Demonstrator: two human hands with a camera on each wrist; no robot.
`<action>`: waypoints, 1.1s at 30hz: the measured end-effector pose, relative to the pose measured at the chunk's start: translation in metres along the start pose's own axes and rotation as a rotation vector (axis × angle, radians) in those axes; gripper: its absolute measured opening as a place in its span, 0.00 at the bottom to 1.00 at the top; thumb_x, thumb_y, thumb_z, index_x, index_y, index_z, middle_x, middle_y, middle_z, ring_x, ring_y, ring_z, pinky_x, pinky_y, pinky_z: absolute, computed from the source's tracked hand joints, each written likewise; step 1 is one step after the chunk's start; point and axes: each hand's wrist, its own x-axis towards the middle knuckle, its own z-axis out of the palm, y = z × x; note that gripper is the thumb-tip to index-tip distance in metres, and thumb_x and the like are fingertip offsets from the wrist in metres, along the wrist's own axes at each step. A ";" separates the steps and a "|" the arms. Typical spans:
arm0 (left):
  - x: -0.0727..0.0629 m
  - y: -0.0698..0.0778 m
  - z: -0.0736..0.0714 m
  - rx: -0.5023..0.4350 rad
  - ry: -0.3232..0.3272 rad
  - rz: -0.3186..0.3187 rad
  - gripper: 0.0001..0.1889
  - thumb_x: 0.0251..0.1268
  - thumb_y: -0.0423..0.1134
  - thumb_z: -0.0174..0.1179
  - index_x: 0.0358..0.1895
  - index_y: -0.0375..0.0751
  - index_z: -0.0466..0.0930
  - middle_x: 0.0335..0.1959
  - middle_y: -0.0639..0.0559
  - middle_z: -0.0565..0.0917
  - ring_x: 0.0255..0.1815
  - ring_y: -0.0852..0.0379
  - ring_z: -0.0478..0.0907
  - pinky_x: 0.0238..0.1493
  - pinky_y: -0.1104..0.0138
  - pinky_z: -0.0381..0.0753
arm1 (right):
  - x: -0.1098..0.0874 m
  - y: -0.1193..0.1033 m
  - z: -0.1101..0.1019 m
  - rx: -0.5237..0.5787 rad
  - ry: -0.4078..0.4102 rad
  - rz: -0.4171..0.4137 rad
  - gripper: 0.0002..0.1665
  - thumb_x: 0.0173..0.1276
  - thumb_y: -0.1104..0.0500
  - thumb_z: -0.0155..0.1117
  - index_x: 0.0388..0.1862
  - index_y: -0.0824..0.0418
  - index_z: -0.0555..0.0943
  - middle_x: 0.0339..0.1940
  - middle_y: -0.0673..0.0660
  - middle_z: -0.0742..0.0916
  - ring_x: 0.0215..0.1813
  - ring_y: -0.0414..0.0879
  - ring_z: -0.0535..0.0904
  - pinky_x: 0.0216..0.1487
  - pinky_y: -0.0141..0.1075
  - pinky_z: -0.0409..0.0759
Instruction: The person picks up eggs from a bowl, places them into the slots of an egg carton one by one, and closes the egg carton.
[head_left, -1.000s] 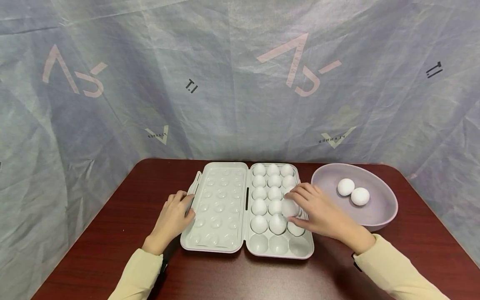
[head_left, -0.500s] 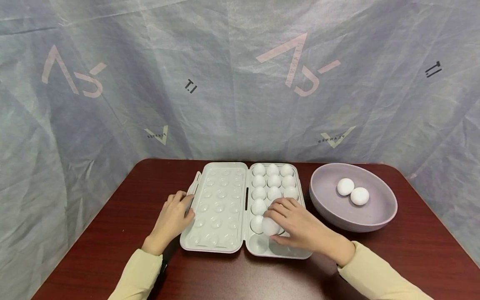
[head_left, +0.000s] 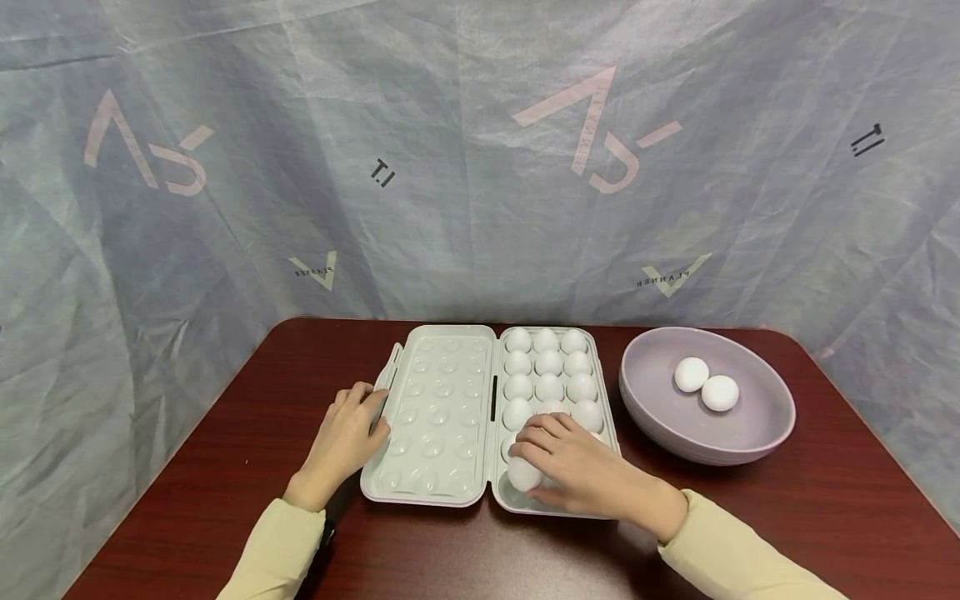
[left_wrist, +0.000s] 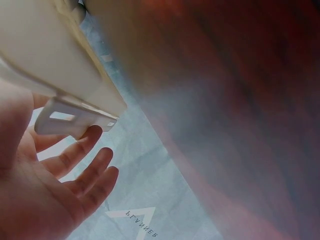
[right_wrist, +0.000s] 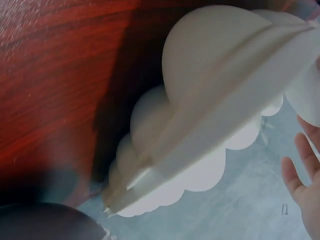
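Note:
My right hand (head_left: pixel 573 467) pinches a white egg (head_left: pixel 524 474) between fingers and thumb, over the near-left end of the egg carton's (head_left: pixel 617 433) filled half. Eggs (head_left: pixel 549 387) stand in its rows behind; the hand hides much of the two nearest rows. I cannot tell whether the held egg touches the cup below it. My left hand (head_left: pixel 345 437) rests at the outer edge of the carton's opened lid (head_left: pixel 438 417). In the left wrist view, its loosely bent fingers touch the slotted latch flap (left_wrist: pixel 75 117). In the right wrist view, the held egg (right_wrist: pixel 305 97) is only partly visible.
A mauve bowl (head_left: pixel 776 417) with two white eggs (head_left: pixel 706 384) stands to the right of the carton. Everything sits on a dark red wooden table (head_left: pixel 187 500). A pale printed cloth (head_left: pixel 450 233) hangs right behind the table's far edge.
My right hand has carried the egg from the carton's right column leftward and toward me, to the near-left end. The left hand has stayed in place.

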 end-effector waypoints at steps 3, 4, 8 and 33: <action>0.000 0.000 0.000 0.000 -0.001 -0.001 0.18 0.51 0.34 0.57 0.48 0.35 0.79 0.44 0.41 0.76 0.44 0.38 0.72 0.39 0.50 0.71 | 0.000 -0.001 0.003 0.004 -0.007 -0.010 0.29 0.42 0.48 0.70 0.45 0.54 0.74 0.42 0.47 0.79 0.50 0.45 0.71 0.51 0.38 0.69; 0.000 0.000 0.000 0.001 -0.002 -0.001 0.18 0.51 0.35 0.57 0.48 0.35 0.79 0.44 0.41 0.76 0.44 0.38 0.72 0.39 0.50 0.71 | 0.000 -0.002 0.004 0.003 -0.009 -0.015 0.29 0.42 0.48 0.70 0.45 0.54 0.74 0.42 0.47 0.79 0.50 0.45 0.71 0.51 0.39 0.69; 0.000 0.000 0.001 0.000 -0.003 -0.002 0.18 0.52 0.34 0.57 0.49 0.35 0.79 0.44 0.41 0.76 0.44 0.38 0.72 0.39 0.50 0.71 | 0.000 -0.002 0.007 -0.002 -0.032 -0.033 0.30 0.43 0.48 0.70 0.46 0.54 0.74 0.42 0.47 0.79 0.50 0.45 0.71 0.52 0.40 0.68; 0.001 0.000 0.000 -0.004 0.001 -0.003 0.18 0.51 0.34 0.57 0.48 0.35 0.79 0.43 0.41 0.76 0.43 0.38 0.72 0.38 0.50 0.71 | 0.004 -0.002 0.014 0.057 -0.094 -0.039 0.29 0.41 0.50 0.71 0.46 0.50 0.76 0.41 0.43 0.80 0.51 0.43 0.71 0.51 0.38 0.68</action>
